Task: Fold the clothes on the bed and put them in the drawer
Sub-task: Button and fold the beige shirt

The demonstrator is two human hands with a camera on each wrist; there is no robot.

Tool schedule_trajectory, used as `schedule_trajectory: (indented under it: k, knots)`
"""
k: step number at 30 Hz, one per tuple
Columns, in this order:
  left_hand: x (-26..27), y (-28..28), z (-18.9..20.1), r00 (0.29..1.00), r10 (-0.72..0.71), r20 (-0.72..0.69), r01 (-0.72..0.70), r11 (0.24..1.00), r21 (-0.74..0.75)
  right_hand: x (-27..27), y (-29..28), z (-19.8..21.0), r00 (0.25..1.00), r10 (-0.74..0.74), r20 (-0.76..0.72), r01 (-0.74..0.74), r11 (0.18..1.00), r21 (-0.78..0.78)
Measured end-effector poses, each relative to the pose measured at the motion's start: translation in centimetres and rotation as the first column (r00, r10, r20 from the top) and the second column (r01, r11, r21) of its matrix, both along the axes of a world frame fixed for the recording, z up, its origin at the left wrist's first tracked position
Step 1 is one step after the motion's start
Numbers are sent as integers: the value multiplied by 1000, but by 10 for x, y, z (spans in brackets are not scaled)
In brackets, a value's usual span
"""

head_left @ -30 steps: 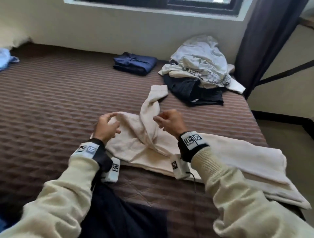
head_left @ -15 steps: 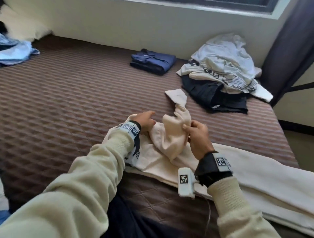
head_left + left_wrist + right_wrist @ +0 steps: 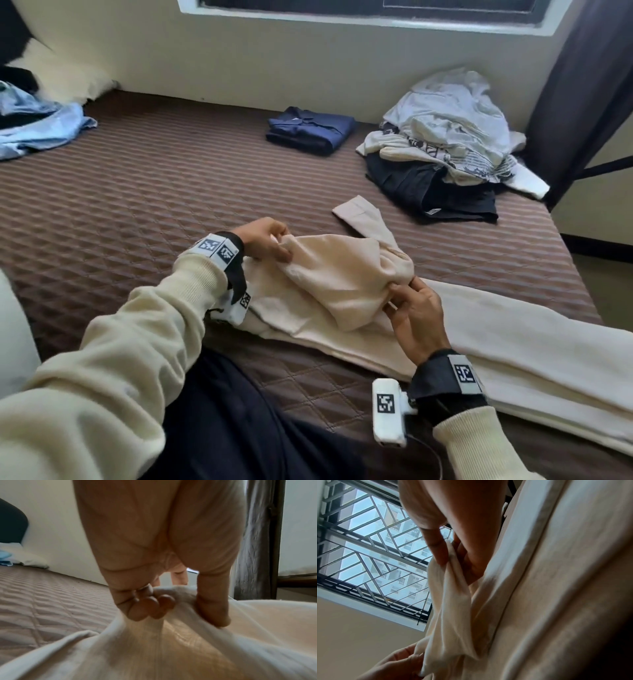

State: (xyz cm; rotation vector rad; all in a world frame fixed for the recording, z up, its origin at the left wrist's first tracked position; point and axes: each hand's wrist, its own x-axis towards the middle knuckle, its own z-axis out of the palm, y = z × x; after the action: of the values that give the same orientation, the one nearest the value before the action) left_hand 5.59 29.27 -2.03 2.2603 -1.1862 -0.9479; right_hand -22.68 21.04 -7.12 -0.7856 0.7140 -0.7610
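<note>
The cream sweatshirt [image 3: 342, 291] lies on the brown quilted bed [image 3: 137, 205] right in front of the person, its body stretching off toward 4 o'clock. The left hand [image 3: 265, 240] pinches a raised fold of it, thumb against curled fingers [image 3: 150, 605]; the right hand [image 3: 411, 308] pinches the other end of that fold between thumb and fingers [image 3: 436, 550]. The sleeve cuff [image 3: 359, 214] trails free toward 1 o'clock.

The likeliest trouble, as I judge it, is the soft knit itself: held at only two small pinches, the slack between them sags and bunches, so the fold could land crooked or trap a wrinkle. The loose cuff may drag or twist under the fold if it is not laid flat first. A light pinch can also slip off one layer and leave the lower layer behind.

At 12 o'clock a folded navy shirt [image 3: 310, 130] waits; at 1 o'clock an unfolded clothes pile [image 3: 445, 137] remains, and a light blue garment [image 3: 41, 126] sits at 10 o'clock. No drawer is in view.
</note>
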Motion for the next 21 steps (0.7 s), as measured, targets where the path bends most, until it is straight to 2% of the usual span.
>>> schedule_trajectory:
  k: [3, 5, 7, 9, 11, 12, 14, 15, 16, 18, 20, 21]
  knots:
    - [4, 14, -4, 999, -12, 30, 14, 997, -71, -12, 6, 1, 987, 147, -61, -146, 989, 26]
    - [7, 20, -4, 998, -3, 68, 6, 999, -41, -19, 10, 0, 956, 256, -145, -248, 966, 72]
    - [9, 26, 0, 990, -49, 136, 31, 991, 134, -25, 12, 3, 901, 359, -242, -339, 933, 121]
    - [6, 28, 3, 957, -133, 256, 45, 945, 324, -29, 10, 13, 821, 397, -410, -390, 915, 104]
    - [-5, 28, 6, 882, -172, 440, 3, 934, 358, -28, 2, 21, 726, 282, -627, -375, 927, -18]
    - [-15, 27, 9, 846, -162, 508, -15, 946, 325, -26, -5, 23, 684, 140, -716, -336, 931, -139]
    - [-35, 21, 11, 845, -126, 520, 15, 977, 213, -18, -20, 27, 618, -190, -763, -245, 876, -416]
    - [-46, 18, 10, 872, -123, 474, 51, 985, 162, -11, -25, 31, 608, -284, -741, -224, 834, -504]
    - [-57, 15, 8, 897, -141, 419, 91, 986, 138, -3, -31, 34, 607, -326, -725, -230, 801, -553]
    - [-77, 8, 1, 903, -213, 372, 145, 968, 203, 16, -44, 37, 575, -365, -733, -309, 732, -607]
    - [-88, 2, -9, 888, -218, 404, 105, 953, 284, 38, -57, 33, 509, -379, -773, -441, 656, -612]
    - [-89, 0, -14, 892, -180, 416, 67, 960, 271, 50, -61, 29, 463, -368, -806, -516, 628, -583]
